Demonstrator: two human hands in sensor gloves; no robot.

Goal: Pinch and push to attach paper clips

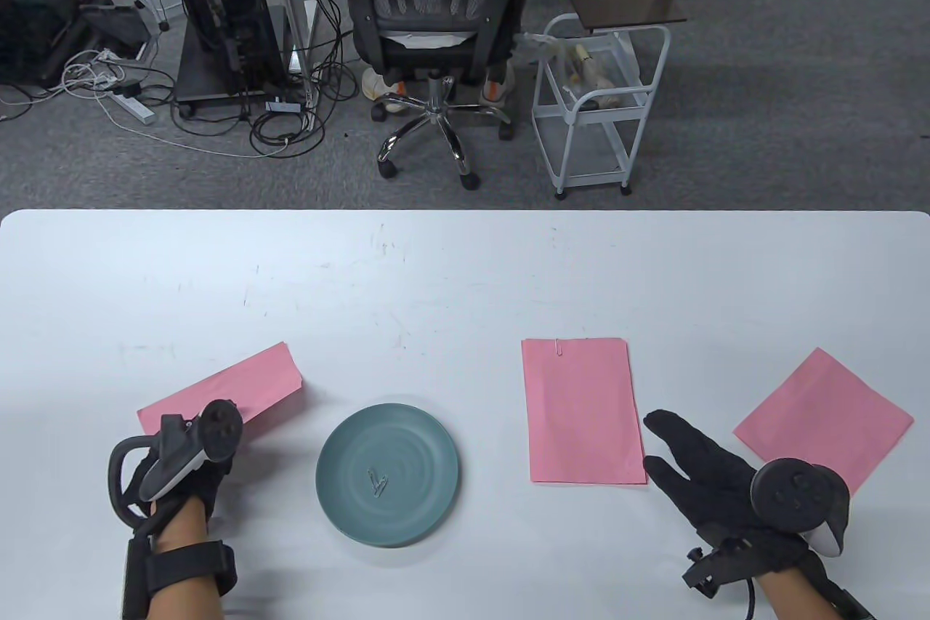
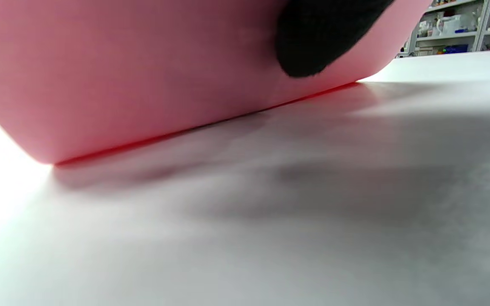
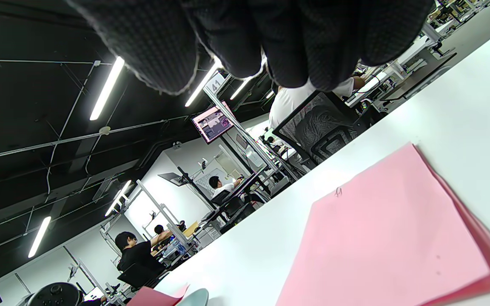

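Bright even overhead light; blurred, glare-washed left wrist view.

Matt pink paper [image 1: 583,411] — smooth white table [image 1: 436,271]

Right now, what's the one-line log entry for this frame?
left hand: grips left pink stack | right hand: open, beside clipped middle stack | plate: spare clips

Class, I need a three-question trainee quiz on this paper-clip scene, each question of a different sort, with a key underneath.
1. True or false: the middle pink stack already has a paper clip on its far edge.
2. Where do the loose clips lie? A) on the bare table B) in the teal plate C) in the right hand
3. Fill in: the left hand lifts the ____ pink stack.

Key: 1 true; 2 B; 3 left
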